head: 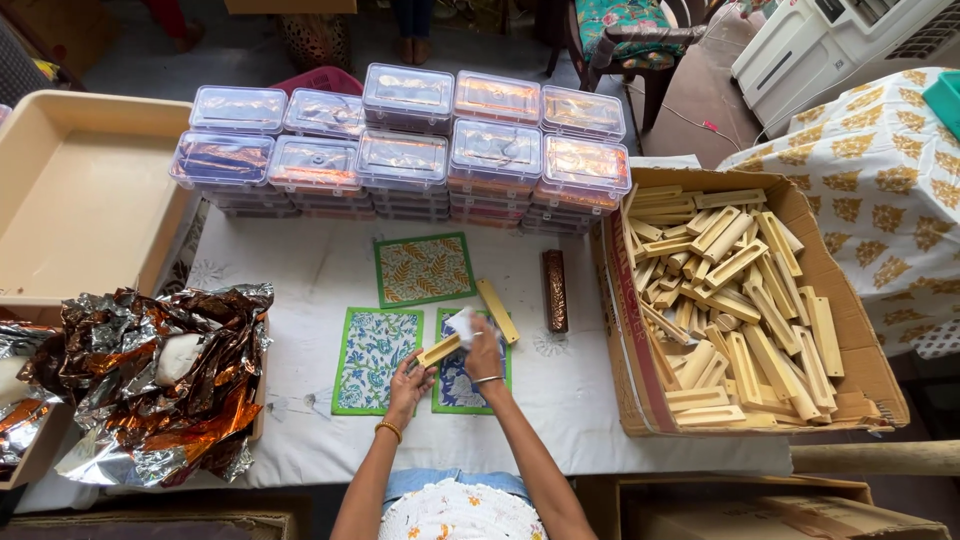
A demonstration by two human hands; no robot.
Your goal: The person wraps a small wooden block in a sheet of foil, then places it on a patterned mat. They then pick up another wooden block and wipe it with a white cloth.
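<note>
The left hand (408,375) is gripping one end of a pale wooden stick (438,350) above the blue patterned card (455,385) on the surface (570,390). The right hand (483,355) is closing around a white cloth (463,322), pressing it on the stick.

Both forearms are bare, with no sleeves in view. The left hand (408,380) has an orange-gold bangle (388,430) at the wrist; the right hand (484,357) has a thin silver bangle (487,380). Below, a white crocheted top (460,512) with small orange flowers lies over a light blue garment (455,480)
</note>
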